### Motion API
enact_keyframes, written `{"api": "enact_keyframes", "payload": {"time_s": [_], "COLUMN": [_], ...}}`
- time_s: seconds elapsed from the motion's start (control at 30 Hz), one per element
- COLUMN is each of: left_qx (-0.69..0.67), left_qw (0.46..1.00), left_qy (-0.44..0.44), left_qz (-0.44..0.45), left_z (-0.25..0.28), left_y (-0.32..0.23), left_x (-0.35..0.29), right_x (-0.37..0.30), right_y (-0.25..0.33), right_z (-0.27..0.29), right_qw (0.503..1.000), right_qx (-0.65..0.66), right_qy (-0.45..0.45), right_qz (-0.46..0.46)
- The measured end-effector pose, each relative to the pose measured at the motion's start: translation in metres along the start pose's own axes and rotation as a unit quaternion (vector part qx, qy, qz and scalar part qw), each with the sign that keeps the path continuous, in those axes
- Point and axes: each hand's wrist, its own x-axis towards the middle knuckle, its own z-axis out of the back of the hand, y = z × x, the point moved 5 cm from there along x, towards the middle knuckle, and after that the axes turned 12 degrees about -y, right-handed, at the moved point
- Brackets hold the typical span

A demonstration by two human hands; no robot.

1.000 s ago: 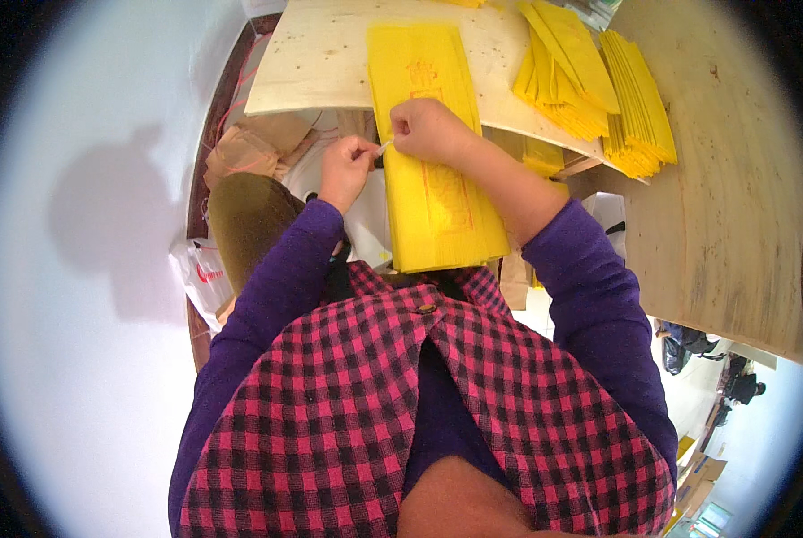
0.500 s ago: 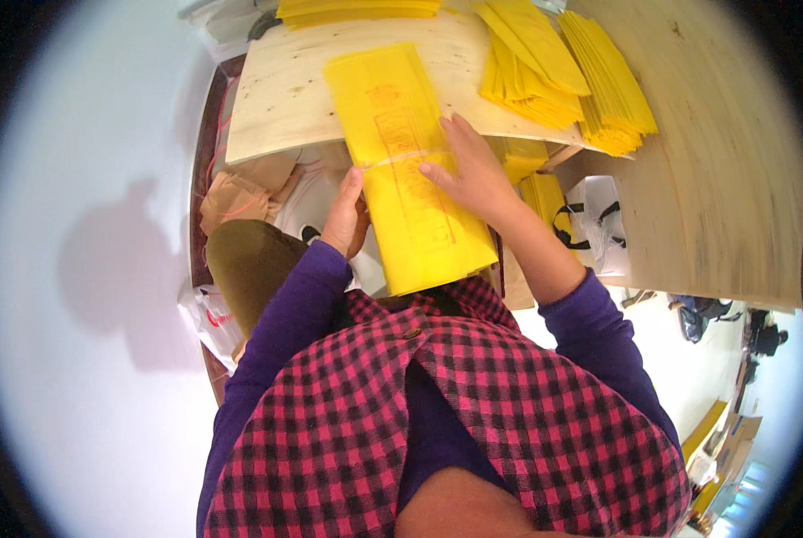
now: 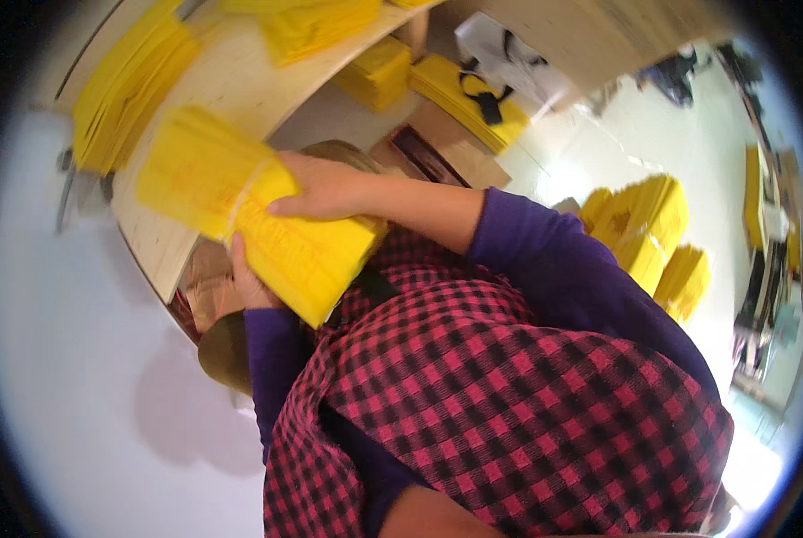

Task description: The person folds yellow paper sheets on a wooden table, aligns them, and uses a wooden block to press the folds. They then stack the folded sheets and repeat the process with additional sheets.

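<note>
A thick bundle of folded yellow sheets, with faint red print on its face, lies slanted above my lap, its far end over the wooden table. A thin pale band circles its middle. My left hand holds the bundle's lower left edge near the band, thumb on top and the other fingers hidden beneath. Across the upper right edge, my right hand grips it with the thumb pressed on the printed face. The far end of the bundle is smeared by motion.
On the wooden table stand yellow stacks at the left and top. A yellow pile sits under it, near a white bag with black handles. Banded yellow bundles stand on the floor at right. Brown paper lies below the table.
My view has swung right, bringing floor bundles into sight. The yellow bundle now tilts to the left, and my right hand has gone from resting on its face to gripping its edge.
</note>
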Motion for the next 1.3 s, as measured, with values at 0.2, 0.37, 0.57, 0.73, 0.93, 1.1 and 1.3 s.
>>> {"api": "enact_keyframes", "payload": {"time_s": [0.2,0.37,0.57,0.73,0.93,1.1,1.3], "left_qx": [0.054,0.146,0.199,0.357,0.49,0.548,0.573], "left_qw": [0.994,0.975,0.953,0.86,0.716,0.727,0.743], "left_qy": [0.054,0.142,0.217,0.298,0.456,0.39,0.31], "left_qz": [-0.074,-0.092,-0.075,-0.212,-0.199,-0.141,-0.155], "left_z": [-0.021,-0.07,-0.162,-0.241,-0.281,-0.26,-0.214], "left_y": [-0.014,-0.041,-0.021,0.056,0.164,0.17,0.125], "left_x": [-0.036,-0.051,-0.04,-0.027,-0.035,-0.021,0.011], "right_x": [-0.019,-0.02,-0.041,-0.098,-0.209,-0.297,-0.353], "right_y": [0.027,0.052,0.035,-0.014,-0.102,-0.174,-0.256], "right_z": [0.023,0.076,0.163,0.213,0.243,0.24,0.213], "right_qw": [0.995,0.984,0.975,0.911,0.786,0.678,0.594], "right_qx": [0.059,0.07,0.132,0.343,0.521,0.567,0.538], "right_qy": [-0.056,-0.146,-0.179,-0.226,-0.33,-0.456,-0.553], "right_qz": [0.057,0.068,0.015,0.021,-0.037,-0.106,-0.226]}}
